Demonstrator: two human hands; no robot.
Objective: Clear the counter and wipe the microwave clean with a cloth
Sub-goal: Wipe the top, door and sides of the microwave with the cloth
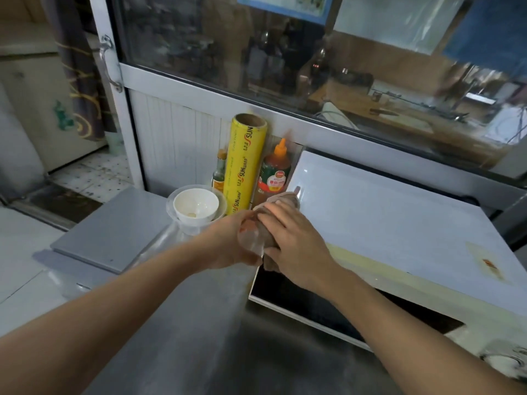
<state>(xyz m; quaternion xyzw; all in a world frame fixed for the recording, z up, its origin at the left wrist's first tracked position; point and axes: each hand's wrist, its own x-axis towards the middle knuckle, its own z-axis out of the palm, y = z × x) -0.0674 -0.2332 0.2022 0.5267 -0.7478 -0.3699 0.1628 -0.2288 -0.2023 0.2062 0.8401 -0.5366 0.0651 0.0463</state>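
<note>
At the left front corner of the microwave (385, 220), both hands are meeting, touching each other over a brownish cloth (281, 202). Right hand (291, 240) is lying on top of the cloth, fingers spread and fairly straight, pressing it against the white top edge of the appliance. Left hand (236, 240) is coming in from the counter side, fingers curling round the near end of the cloth; a clear, blurred object is sitting between the two hands, identity not resolvable. Microwave is standing on the steel counter (199, 337), dark door facing the person, a rust-coloured stain (489, 265) showing on its top toward the right. Just left of the microwave, against the back panel: an upright yellow cling-wrap roll (242, 163), an orange-capped sauce bottle (275, 172) beside it, a small dark bottle (220, 171) on the other side. White bowl (195, 205) is sitting in front of the roll, nested in a clear container. Grey flat board (114, 232) is lying further left.
</note>
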